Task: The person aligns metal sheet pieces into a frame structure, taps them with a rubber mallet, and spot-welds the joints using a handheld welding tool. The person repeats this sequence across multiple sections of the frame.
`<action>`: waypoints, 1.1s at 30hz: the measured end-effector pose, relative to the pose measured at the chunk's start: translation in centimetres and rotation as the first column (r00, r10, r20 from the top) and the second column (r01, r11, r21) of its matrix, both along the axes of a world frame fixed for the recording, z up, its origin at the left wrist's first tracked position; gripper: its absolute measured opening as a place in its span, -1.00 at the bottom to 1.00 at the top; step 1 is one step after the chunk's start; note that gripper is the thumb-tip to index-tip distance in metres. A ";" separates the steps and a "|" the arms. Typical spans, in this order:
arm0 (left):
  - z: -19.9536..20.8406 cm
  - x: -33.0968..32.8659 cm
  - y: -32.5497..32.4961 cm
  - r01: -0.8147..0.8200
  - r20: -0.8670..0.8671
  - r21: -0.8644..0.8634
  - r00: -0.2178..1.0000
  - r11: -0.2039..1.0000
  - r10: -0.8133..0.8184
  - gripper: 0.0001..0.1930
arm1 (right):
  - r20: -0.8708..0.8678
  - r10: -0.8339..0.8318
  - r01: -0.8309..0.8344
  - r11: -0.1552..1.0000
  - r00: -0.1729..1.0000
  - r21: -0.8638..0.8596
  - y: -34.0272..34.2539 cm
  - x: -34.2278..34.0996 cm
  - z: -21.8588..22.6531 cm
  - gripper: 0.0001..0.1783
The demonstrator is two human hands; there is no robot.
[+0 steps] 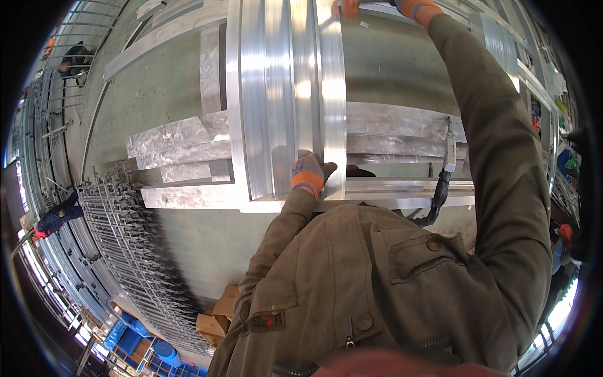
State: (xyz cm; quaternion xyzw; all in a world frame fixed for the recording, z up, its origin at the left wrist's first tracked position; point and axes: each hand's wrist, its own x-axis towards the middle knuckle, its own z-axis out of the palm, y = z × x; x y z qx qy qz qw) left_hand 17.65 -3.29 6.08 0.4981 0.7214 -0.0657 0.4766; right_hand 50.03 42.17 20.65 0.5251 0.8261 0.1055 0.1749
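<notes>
My left hand, in an orange and grey glove, is closed on the near end of a long aluminium profile. The profile is one of several shiny lengths lying side by side, running away from me inside a metal frame. At the far top edge, my right hand, gloved in orange too, is partly cut off by the picture's rim. It grips the dark handle of a mallet-like tool, whose blurred orange head is over the far part of the profiles.
Film-wrapped bars cross under the frame. A slim grey tool with a black hose lies at the right. Racked metal rods and cardboard boxes stand at the left. Other people are farther off left.
</notes>
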 end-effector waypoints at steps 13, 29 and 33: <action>-0.4 0.1 -0.1 -0.027 0.007 0.015 1.000 1.000 0.027 -0.39 | -0.226 -0.174 0.174 0.985 0.958 -0.016 -0.3 2.0 -2.6 -0.70; -2.1 -1.8 0.8 -0.066 0.255 -0.296 0.956 0.953 0.146 -0.49 | -0.540 -0.713 0.181 0.520 -0.447 -0.835 -40.7 -3.0 -8.1 -0.53; -0.5 -1.4 2.0 0.053 0.179 -0.224 0.984 0.973 -0.013 -0.50 | -0.468 -0.801 0.291 0.378 -0.373 -0.879 -44.8 -2.7 -6.5 -0.45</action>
